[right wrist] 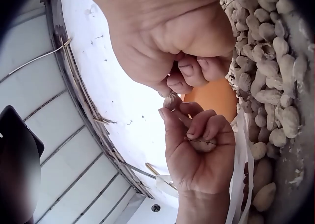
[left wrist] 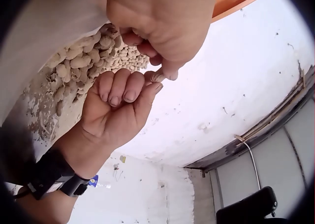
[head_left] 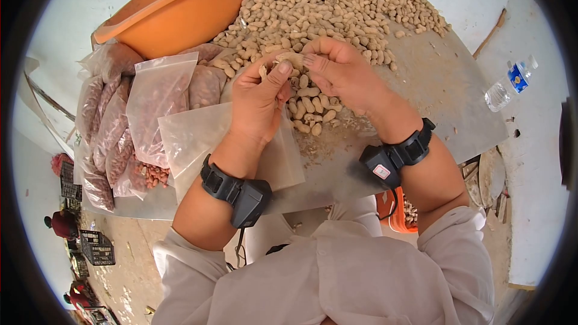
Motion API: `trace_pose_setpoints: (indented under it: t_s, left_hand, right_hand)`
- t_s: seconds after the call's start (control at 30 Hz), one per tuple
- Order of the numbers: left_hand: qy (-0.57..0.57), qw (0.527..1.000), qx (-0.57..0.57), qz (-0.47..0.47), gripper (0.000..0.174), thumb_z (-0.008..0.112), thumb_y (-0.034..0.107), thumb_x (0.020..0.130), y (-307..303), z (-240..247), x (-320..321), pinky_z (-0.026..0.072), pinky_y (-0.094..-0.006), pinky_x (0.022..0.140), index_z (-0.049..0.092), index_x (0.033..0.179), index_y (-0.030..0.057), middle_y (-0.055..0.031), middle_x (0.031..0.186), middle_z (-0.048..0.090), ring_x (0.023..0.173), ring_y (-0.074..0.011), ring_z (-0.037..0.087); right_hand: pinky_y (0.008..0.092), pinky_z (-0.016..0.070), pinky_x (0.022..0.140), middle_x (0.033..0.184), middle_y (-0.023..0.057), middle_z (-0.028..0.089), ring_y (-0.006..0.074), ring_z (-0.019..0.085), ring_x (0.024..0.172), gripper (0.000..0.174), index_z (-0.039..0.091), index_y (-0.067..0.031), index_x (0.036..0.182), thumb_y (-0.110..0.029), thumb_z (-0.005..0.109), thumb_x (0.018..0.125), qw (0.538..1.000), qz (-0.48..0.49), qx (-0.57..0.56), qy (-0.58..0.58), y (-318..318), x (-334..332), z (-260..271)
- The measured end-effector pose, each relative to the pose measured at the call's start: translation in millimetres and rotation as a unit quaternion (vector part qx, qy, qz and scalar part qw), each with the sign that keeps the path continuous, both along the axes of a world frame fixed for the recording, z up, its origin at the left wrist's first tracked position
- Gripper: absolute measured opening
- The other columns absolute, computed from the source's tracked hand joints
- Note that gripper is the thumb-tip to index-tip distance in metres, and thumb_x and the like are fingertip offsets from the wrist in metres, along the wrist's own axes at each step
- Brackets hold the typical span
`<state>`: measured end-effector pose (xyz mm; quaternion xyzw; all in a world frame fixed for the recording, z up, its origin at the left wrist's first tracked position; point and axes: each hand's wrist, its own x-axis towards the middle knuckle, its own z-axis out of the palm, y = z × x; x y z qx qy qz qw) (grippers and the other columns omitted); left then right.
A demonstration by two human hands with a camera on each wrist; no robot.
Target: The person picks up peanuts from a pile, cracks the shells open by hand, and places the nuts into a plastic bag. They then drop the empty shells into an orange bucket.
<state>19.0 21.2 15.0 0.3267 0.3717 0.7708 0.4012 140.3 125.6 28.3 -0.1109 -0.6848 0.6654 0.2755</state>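
Observation:
Over the table, both hands meet at one unshelled peanut (head_left: 293, 58). My left hand (head_left: 256, 96) pinches one end, its thumb along the near side. The fingertips of my right hand (head_left: 346, 75) pinch the other end. In the left wrist view the peanut (left wrist: 157, 78) shows as a small piece between the fingertips. A pale piece like shell (right wrist: 201, 145) lies under the curled fingers of my left hand in the right wrist view. Just below the hands sits a small cluster of peanuts (head_left: 313, 105), with shell crumbs beside it.
A big peanut heap (head_left: 337, 0) covers the table's far side, beside an orange basin (head_left: 174, 12). Bags of shelled kernels (head_left: 108, 126) and an unfilled plastic bag (head_left: 211, 138) lie left. A water bottle (head_left: 512, 84) is at right; an orange container (head_left: 397, 216) stands below the table edge.

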Motion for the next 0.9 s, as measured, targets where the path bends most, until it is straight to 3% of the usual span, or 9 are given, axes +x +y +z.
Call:
trace_pose_setpoints:
  t_s: [0.07,0.17,0.47,0.57,0.77,0.9]
  left_hand:
    - [0.034,0.999,0.006,0.014,0.014,0.061,0.011,0.085,0,-2,-1,0.0340,-0.0196,0.052,0.061,0.096,0.0029,0.0017,0.070,0.052,0.056,-0.0076,0.041]
    - [0.096,0.995,0.016,0.022,0.014,0.061,0.013,0.085,1,-7,-6,0.0335,-0.0197,0.052,0.062,0.094,0.0029,0.0015,0.068,0.052,0.056,-0.0067,0.041]
    - [0.189,0.981,0.039,0.013,0.016,0.061,0.014,0.086,-3,-10,-2,0.0313,-0.0171,0.053,0.061,0.097,0.0024,0.0041,0.073,0.053,0.059,-0.0030,0.040]
    - [0.165,0.985,0.052,0.000,0.015,0.061,0.013,0.085,-4,-9,-1,0.0314,-0.0167,0.052,0.061,0.097,0.0030,0.0043,0.074,0.054,0.059,-0.0027,0.040]
    - [0.142,0.989,0.041,0.009,0.011,0.060,0.011,0.086,-6,-8,2,0.0332,-0.0165,0.052,0.061,0.094,0.0041,0.0035,0.074,0.055,0.059,-0.0029,0.042]
    - [0.124,0.992,0.023,0.020,0.010,0.058,0.012,0.087,-4,-9,5,0.0346,-0.0164,0.051,0.060,0.093,0.0044,0.0019,0.073,0.056,0.059,-0.0034,0.045]
  right_hand:
    - [0.0187,0.0271,0.043,0.058,-0.0044,0.040,0.0038,0.033,0.049,0.020,0.053,-0.0060,0.093,-0.025,0.057,0.088,1.000,-0.006,0.003,0.010,-3,-1,-1]
    - [0.0198,0.0361,0.048,0.066,-0.0021,0.048,0.0050,0.043,0.057,0.021,0.055,-0.0027,0.089,-0.023,0.059,0.085,1.000,0.015,0.009,-0.008,-8,3,5]
    - [0.0190,0.0405,0.055,0.079,0.0001,0.058,0.0055,0.050,0.067,0.038,0.058,0.0023,0.107,-0.028,0.062,0.085,0.998,0.052,0.020,0.004,-15,-3,0]
    - [0.0192,0.0402,0.055,0.079,-0.0007,0.058,0.0045,0.048,0.067,0.036,0.060,0.0024,0.103,-0.028,0.063,0.084,0.998,0.033,0.025,0.051,-21,-6,-2]
    - [0.0167,0.0315,0.046,0.071,-0.0022,0.053,0.0015,0.040,0.056,0.035,0.060,0.0022,0.102,-0.028,0.064,0.083,0.998,0.021,-0.015,0.054,-21,-8,-8]
    - [0.0166,0.0298,0.046,0.065,-0.0034,0.047,0.0022,0.037,0.053,0.030,0.058,0.0018,0.105,-0.023,0.055,0.089,0.996,0.018,-0.041,0.074,-26,-8,-9]
